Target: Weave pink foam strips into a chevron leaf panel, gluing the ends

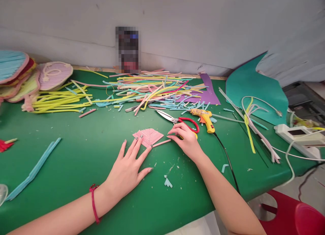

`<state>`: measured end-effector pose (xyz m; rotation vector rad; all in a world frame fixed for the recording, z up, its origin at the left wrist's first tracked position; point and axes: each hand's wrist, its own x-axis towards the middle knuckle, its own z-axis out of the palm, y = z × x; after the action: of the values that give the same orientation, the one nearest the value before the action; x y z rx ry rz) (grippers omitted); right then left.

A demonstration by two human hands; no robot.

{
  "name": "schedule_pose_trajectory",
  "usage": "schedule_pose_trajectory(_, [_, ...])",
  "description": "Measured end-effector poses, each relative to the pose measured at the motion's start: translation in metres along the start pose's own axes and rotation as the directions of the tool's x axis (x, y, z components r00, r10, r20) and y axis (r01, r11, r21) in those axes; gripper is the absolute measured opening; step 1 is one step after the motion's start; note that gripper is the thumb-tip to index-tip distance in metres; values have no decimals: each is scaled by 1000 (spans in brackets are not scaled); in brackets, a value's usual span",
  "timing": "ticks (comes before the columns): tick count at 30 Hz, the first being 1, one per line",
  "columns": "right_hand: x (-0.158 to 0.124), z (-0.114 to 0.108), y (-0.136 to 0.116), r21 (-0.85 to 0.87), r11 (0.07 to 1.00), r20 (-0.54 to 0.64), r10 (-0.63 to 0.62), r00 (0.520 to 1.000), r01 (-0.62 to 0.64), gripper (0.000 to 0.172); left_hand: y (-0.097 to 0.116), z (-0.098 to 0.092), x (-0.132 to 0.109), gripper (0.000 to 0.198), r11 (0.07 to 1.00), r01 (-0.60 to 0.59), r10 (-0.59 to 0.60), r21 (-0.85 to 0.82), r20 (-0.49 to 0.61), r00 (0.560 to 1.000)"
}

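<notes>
A pink fan-shaped piece (152,136) made of pipe cleaners laid side by side lies flat on the green table. My left hand (127,170) rests on its lower left part with fingers spread, covering some of it. From beneath the index fingertip a single pink pipe cleaner (161,143) runs out to the right. Its far end is pinched between the thumb and fingers of my right hand (185,138). Just behind that hand are scissors (166,116) with red handles, blades pointing left and slightly apart. A yellow glue gun (203,118) lies right of the scissors.
Loose coloured pipe cleaners (152,89) are heaped along the back. Finished fuzzy fans (54,74) are stacked at left, near a blue bundle (35,170). A teal sheet (256,93), a power strip (297,140) and cables occupy the right. Below stands a red stool (286,211).
</notes>
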<state>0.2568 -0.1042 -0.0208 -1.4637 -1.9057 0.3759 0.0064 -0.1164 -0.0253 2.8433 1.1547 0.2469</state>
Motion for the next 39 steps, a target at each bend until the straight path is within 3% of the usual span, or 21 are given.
schedule_pose_trajectory(6, [1, -4, -1, -32, 998, 64, -57, 996, 60, 18, -1, 0, -1, 57, 1000, -20, 20, 12, -5, 1000])
schedule_pose_trajectory(12, [0, -5, -1, -41, 990, 178, -124, 976, 133, 16, -1, -2, 0, 54, 1000, -16, 16, -13, -4, 1000])
schedule_pose_trajectory(17, [0, 3, 4, -26, 990, 171, -129, 977, 135, 15, 0, -3, 1, 54, 1000, -15, 15, -17, 4, 1000])
schedule_pose_trajectory(26, [2, 7, -2, 84, 992, 84, -103, 991, 96, 19, 0, -2, 0, 57, 1000, -12, 12, -12, 13, 1000])
schedule_pose_trajectory(34, [1, 15, -1, 11, 987, 54, -163, 985, 162, 18, 1, -2, 0, 57, 1000, -6, 6, -24, -4, 1000])
schedule_pose_trajectory(36, [2, 10, 0, -40, 988, -6, -151, 989, 150, 18, 1, -2, 0, 57, 1000, -6, 6, -17, -8, 1000])
schedule_pose_trajectory(39, [2, -12, 9, -143, 990, -258, -35, 965, -2, 19, 1, -1, -1, 57, 1000, -7, 7, 2, -17, 1000])
